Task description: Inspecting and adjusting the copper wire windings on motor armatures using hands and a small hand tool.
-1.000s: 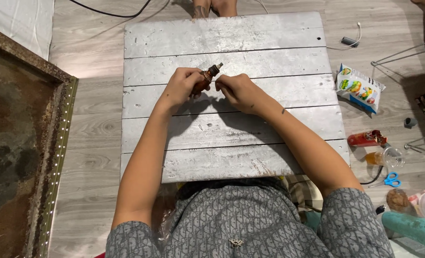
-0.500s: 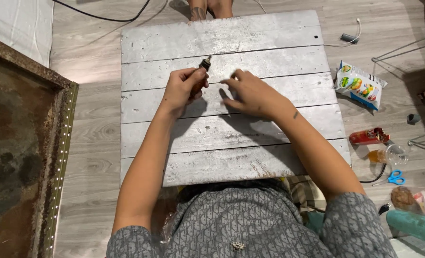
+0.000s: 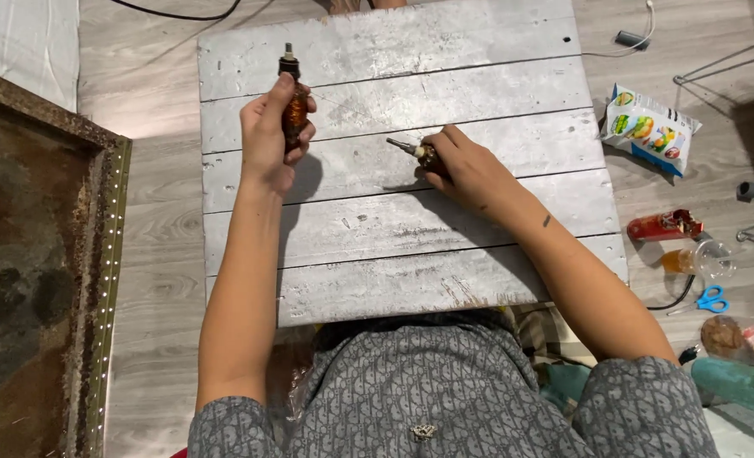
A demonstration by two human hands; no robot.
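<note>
A person's two bare forearms reach from grey patterned short sleeves toward twelve o'clock. The left hand [image 3: 268, 136] sits at about eleven o'clock, raised, fingers curled in a closed grip with the thumb pointing up. The right hand [image 3: 466, 165] lies at about one o'clock, lower and well apart from the left, knuckles up, fingers pinched shut and aimed toward ten o'clock.
</note>
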